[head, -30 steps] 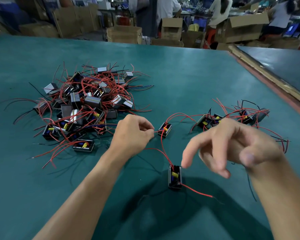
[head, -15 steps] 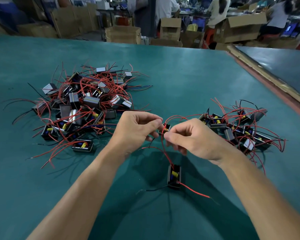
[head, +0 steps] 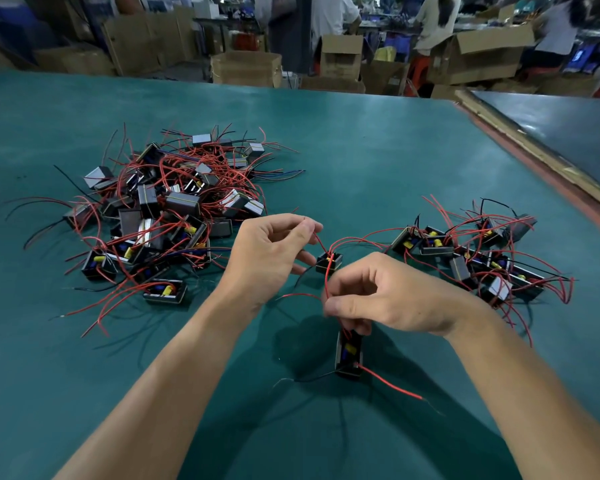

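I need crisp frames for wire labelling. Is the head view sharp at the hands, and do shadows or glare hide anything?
Head view: left hand, right hand and their pinched red wires are sharp; the people behind are blurred; soft shadows lie round the nearest module without hiding it; the table shows no glare.

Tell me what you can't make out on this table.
Head view throughout.
Near module: far end hidden under the right grip.
Red wire: lower run hidden inside that grip.
Left pile: wire-to-module links lost in tangle.
Right pile: markings too small.
People behind the table: blurred.
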A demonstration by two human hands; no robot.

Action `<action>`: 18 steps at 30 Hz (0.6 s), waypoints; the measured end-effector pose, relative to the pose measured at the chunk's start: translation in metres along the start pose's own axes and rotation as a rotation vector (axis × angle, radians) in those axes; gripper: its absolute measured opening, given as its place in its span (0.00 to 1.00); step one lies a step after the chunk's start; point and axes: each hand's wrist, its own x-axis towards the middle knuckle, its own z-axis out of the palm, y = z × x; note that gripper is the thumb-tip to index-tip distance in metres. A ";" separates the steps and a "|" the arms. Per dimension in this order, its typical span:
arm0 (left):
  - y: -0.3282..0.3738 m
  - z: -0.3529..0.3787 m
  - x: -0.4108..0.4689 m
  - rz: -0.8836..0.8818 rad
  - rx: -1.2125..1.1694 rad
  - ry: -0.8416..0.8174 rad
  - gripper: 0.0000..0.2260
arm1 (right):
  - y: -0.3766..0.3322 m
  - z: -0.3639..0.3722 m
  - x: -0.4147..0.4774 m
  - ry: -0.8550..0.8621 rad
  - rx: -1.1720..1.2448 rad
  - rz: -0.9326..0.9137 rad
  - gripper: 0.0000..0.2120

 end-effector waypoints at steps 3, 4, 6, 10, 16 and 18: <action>-0.001 0.001 0.000 0.023 -0.027 0.034 0.07 | 0.000 -0.002 -0.002 -0.041 -0.001 0.038 0.10; -0.001 0.001 0.000 0.030 -0.034 0.049 0.06 | 0.000 -0.002 -0.002 -0.047 -0.016 0.053 0.10; -0.002 0.002 0.000 0.050 -0.041 0.089 0.06 | 0.001 -0.001 -0.002 -0.038 -0.045 0.071 0.11; -0.002 0.002 0.001 0.079 -0.055 0.140 0.06 | 0.001 -0.002 -0.002 -0.005 -0.044 0.064 0.11; -0.004 0.003 0.001 0.051 -0.010 0.035 0.07 | 0.001 -0.005 0.000 0.108 0.075 -0.001 0.11; -0.004 0.003 0.000 0.045 0.010 -0.002 0.07 | 0.001 -0.007 -0.001 0.114 0.104 -0.003 0.09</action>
